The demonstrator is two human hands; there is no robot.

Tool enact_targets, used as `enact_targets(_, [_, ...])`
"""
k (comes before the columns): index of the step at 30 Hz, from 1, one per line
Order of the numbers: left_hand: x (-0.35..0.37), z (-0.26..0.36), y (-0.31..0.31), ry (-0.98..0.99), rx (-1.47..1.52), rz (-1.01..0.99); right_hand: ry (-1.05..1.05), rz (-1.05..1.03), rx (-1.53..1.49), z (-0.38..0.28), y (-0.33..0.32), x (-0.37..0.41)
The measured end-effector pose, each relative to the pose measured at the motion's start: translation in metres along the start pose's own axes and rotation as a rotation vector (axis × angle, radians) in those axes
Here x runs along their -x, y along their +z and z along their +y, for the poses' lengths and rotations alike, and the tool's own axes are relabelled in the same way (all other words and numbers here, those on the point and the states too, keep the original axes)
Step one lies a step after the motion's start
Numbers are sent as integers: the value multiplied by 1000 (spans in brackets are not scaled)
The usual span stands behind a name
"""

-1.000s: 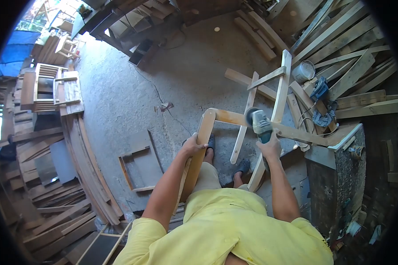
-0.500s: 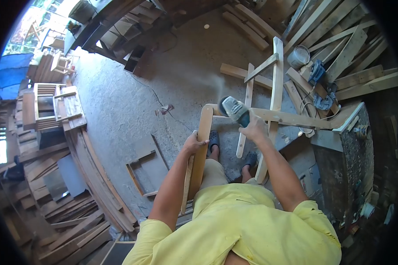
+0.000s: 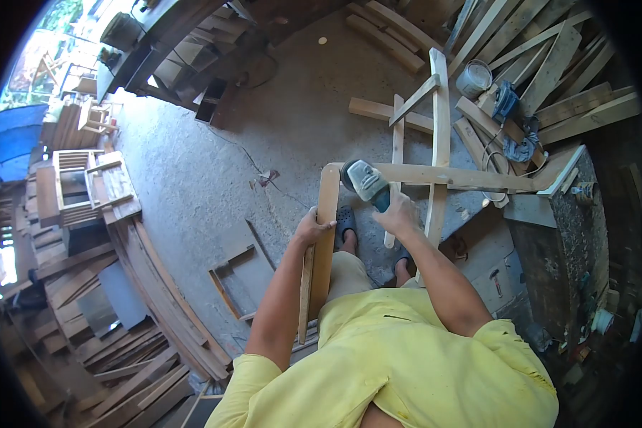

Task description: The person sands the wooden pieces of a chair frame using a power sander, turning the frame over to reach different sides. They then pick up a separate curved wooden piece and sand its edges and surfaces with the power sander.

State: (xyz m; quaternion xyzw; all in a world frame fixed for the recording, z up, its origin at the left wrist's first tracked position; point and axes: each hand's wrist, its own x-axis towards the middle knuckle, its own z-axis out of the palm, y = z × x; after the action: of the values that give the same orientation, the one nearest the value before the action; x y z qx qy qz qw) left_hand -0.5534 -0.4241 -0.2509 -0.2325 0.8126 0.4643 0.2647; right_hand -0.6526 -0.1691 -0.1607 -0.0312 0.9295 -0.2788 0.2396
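Yellow shirt (image 3: 406, 357) fills the bottom of the view, and both bare arms reach forward from it. The left hand (image 3: 312, 230) is clamped round the near upright of a wooden frame (image 3: 326, 264), fingers curled over its left edge and thumb on the face. That upright stands almost vertical between the person's knees and the floor.

The right hand (image 3: 398, 214) is wrapped tight round the handle of a grinder (image 3: 367, 182). The tool's grey head sits right at the frame's top corner, where the upright meets the long top rail. That rail runs off to the right, and its far end rests on the corner of a dark workbench (image 3: 563, 235). Two more pale slats of the frame stretch away from the rail, joined by a short cross piece.

Below the rail, two feet in dark sandals (image 3: 345, 217) stand on the concrete floor (image 3: 214, 164). A small flat panel (image 3: 239, 274) lies on the floor to the left, just beside a stack of curved planks (image 3: 157, 285).

Farther out on the right, among loose timber, sit a metal tin (image 3: 474, 77), a blue power tool (image 3: 505, 100) and a crumpled rag (image 3: 521, 148). Far left there is slatted furniture (image 3: 78, 185) and a blue sheet (image 3: 11, 143).
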Motion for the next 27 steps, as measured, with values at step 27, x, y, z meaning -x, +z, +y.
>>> enact_targets(27, [-7, -10, 3, 10, 26, -17, 365, 229, -37, 120, -31, 11])
